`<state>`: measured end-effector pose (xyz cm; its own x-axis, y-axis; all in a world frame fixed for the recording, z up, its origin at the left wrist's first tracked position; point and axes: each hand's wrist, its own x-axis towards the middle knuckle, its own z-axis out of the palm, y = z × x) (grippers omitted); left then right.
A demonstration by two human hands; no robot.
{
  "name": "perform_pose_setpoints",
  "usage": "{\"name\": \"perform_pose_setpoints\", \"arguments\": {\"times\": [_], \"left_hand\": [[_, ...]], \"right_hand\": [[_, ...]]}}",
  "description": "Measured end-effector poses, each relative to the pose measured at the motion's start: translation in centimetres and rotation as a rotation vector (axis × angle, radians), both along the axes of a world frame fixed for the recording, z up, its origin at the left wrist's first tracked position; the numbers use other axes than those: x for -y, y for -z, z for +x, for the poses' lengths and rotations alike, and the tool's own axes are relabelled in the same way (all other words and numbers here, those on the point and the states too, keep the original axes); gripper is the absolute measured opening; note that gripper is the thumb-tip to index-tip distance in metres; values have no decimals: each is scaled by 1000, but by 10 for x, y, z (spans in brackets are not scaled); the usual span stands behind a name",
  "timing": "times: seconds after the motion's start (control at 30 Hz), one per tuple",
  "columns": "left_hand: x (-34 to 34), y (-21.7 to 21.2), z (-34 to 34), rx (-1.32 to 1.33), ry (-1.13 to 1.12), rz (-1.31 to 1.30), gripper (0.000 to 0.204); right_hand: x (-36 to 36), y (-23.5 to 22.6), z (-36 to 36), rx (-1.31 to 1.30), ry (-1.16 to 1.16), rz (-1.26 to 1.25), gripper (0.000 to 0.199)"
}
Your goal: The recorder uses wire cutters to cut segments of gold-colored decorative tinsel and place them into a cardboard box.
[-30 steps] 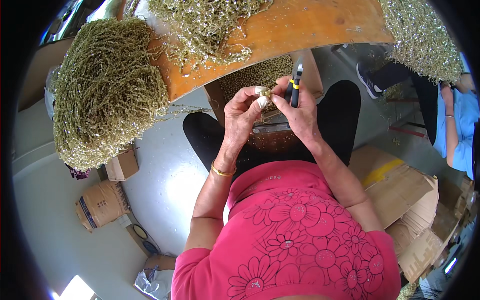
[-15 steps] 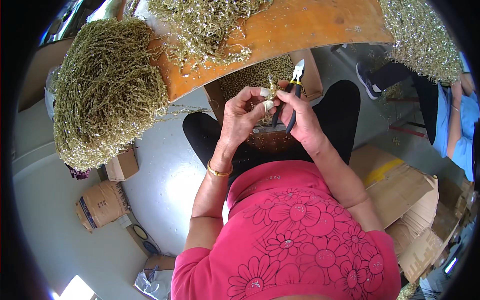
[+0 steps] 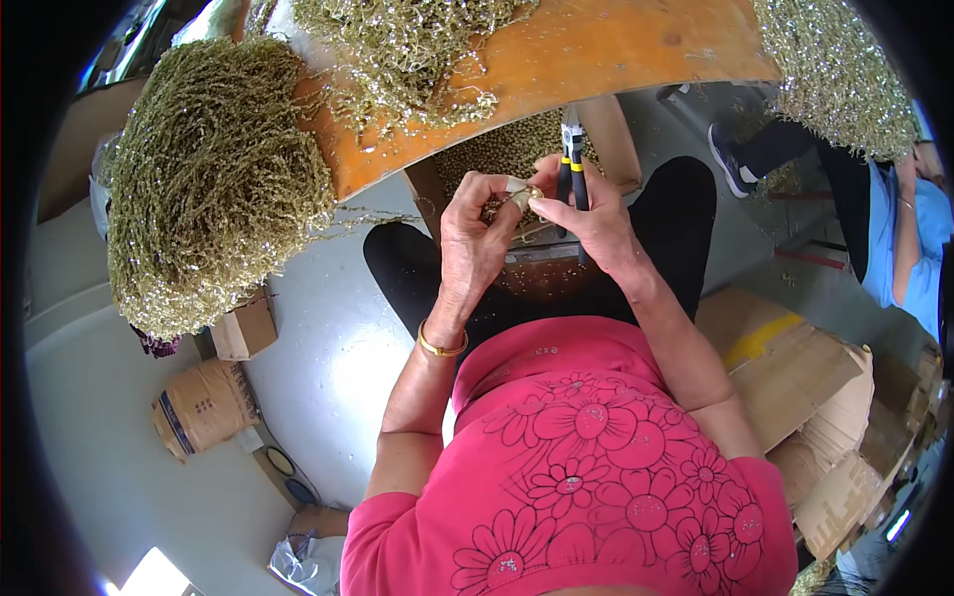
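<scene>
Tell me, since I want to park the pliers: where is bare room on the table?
The orange tabletop is bare along its right stretch, between the middle glittery tangle and the right heap. The left end is buried under the big heap. The box of pieces below is full.

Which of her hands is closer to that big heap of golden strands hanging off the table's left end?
Left. The left hand is beside the heap; the right hand, holding pliers, sits farther off.

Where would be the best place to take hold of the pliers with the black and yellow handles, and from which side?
Probably the two handles. On the pliers they run down into the right hand, which wraps them from the right. The metal nose points up toward the orange table, so it stays free to work.
</scene>
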<state>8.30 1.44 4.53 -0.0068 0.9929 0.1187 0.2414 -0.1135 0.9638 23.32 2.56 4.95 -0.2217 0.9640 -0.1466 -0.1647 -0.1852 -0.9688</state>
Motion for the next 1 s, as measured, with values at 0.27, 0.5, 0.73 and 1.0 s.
{"name": "perform_pose_setpoints", "arguments": {"times": [0.27,0.5,0.73,1.0], "left_hand": [[3,5,7,-61,-30,96,13],[4,2,4,-278,-14,393,19],[7,19,-32,-135,-219,180,11],[-5,-2,-24,659,-59,-535,48]], "right_hand": [[7,10,-13,131,222,298,21],[10,9,-19,-92,317,83,18],[-27,0,34,-216,372,-103,16],[-23,47,3,137,136,119,22]]}}
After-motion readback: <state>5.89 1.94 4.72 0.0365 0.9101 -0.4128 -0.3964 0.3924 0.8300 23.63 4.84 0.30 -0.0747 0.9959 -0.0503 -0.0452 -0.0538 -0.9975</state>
